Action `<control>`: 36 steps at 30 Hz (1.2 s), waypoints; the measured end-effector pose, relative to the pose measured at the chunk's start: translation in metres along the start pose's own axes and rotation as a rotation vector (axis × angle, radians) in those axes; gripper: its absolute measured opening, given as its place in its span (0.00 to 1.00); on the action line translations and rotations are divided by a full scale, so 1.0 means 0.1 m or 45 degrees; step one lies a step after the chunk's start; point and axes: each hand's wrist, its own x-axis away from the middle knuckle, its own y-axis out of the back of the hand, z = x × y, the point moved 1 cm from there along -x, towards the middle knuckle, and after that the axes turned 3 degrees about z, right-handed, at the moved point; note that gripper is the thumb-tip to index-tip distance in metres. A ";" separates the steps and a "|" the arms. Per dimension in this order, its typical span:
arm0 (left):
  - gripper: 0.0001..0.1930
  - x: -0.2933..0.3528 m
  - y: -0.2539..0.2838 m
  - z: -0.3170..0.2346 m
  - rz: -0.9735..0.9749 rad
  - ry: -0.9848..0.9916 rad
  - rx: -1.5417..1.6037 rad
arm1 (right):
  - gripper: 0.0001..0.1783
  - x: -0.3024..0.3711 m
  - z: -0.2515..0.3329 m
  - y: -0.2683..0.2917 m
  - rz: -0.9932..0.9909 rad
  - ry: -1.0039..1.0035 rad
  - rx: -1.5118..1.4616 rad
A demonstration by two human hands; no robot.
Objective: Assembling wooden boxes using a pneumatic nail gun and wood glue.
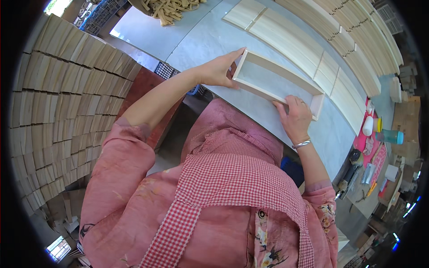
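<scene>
A long, narrow wooden frame (pixel 282 69) of pale boards rests on the light table top (pixel 192 51), and the table's surface shows through its middle. My left hand (pixel 218 69) grips the short left end, thumb and fingers set around its corners. On the near long side, toward the right end, my right hand (pixel 296 114) is closed over the board, fingers reaching over the top edge. Just beyond the frame lie thin pale wooden panels (pixel 286 38) side by side in a row.
Tall stacks of wooden slats (pixel 58 107) rise at the left. More stacked boards (pixel 353 31) line the far right. A heap of short wooden strips (pixel 172 10) sits at the far edge. A teal bottle (pixel 389 136) and assorted tools lie on the right.
</scene>
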 end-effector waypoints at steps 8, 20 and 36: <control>0.47 -0.14 -0.05 0.08 -0.172 -0.425 0.069 | 0.17 -0.22 0.40 -0.20 0.004 -0.144 -0.472; 0.52 -0.27 -0.19 0.30 0.002 -0.282 0.244 | 0.20 -0.64 0.97 -0.79 -0.403 -0.287 -0.135; 0.50 -0.18 -0.12 0.34 -0.094 -0.366 0.076 | 0.19 -0.44 0.88 -0.61 -0.337 0.221 -0.160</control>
